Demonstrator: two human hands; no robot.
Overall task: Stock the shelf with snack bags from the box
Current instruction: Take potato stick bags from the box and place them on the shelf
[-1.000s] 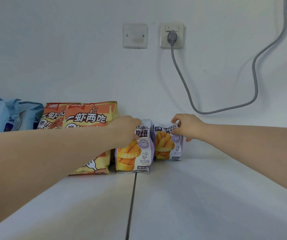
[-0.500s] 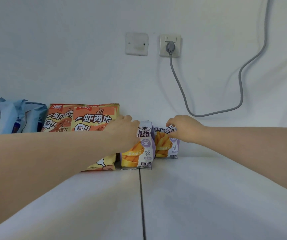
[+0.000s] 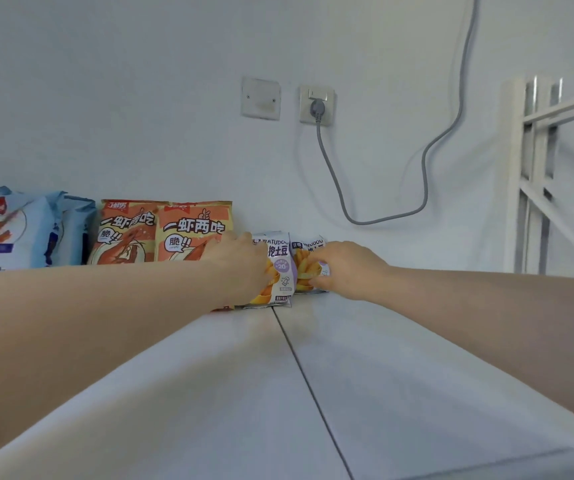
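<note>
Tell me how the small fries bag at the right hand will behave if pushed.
The right fries bag looks puffy and small, so probably light and soft. Standing upright on the smooth shelf, it may slide or tip.

on shelf (image 3: 382, 375) | prawn bags (image 3: 1, 230) leftmost | shrimp bags (image 3: 161, 233) middle | potato bags (image 3: 280, 261) rightmost | wall (image 3: 140, 98) behind

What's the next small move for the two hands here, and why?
Probably release both bags and draw back for more stock. The left hand holds the left potato-stick bag and the right hand holds the right potato-stick bag; both stand upright on the shelf, side by side, next to the orange shrimp bags.
</note>
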